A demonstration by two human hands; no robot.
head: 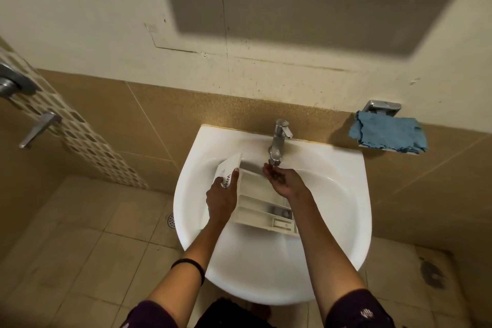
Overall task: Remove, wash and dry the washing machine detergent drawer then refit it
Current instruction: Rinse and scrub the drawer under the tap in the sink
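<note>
The white detergent drawer (262,208) lies across the white sink (343,194), its front panel at the upper left and its compartments facing up. My left hand (222,196) grips the front panel, fingers wrapped over its lettered face. My right hand (282,180) is cupped palm up just under the spout of the chrome tap (278,141), above the drawer's far edge, holding nothing. Whether water runs I cannot tell.
A blue cloth (388,136) hangs from a metal holder on the wall right of the sink. Shower fittings (40,128) stick out on the left wall. A floor drain (170,220) lies left of the basin on the tiled floor.
</note>
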